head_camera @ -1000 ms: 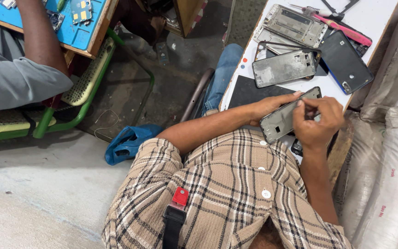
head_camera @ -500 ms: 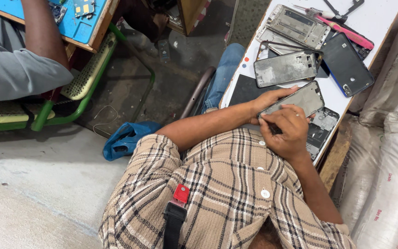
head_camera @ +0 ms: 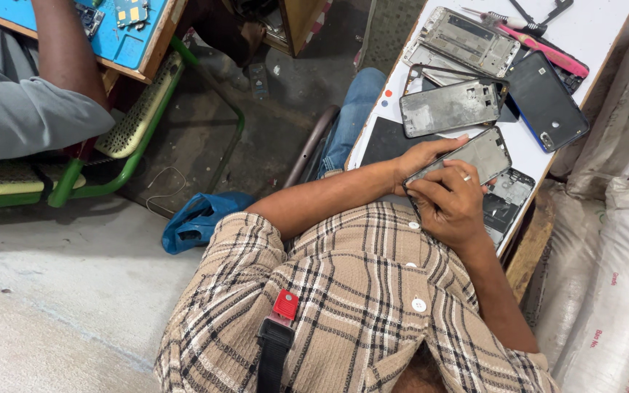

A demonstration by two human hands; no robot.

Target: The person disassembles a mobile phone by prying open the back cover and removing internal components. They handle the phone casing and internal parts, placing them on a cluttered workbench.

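A grey metal phone frame (head_camera: 479,154) is held over the near end of a white table (head_camera: 591,33). My left hand (head_camera: 421,159) grips its left edge from below. My right hand (head_camera: 450,204) rests on the frame's near end, fingers curled over it; a ring shows on one finger. An opened phone body (head_camera: 507,200) with dark circuitry lies on the table under my right hand.
More phone frames (head_camera: 451,106), a dark blue back cover (head_camera: 545,100), a black panel (head_camera: 386,140) and pink-handled tools (head_camera: 544,51) lie on the table. White sacks (head_camera: 606,284) stand at right. A person in grey (head_camera: 23,116) works at a blue mat (head_camera: 118,33) at upper left. A blue bag (head_camera: 198,218) lies on the floor.
Both hands have lifted the frame and shifted it leftward and nearer; my right hand moved from its right end down onto its near end, uncovering the opened phone body.
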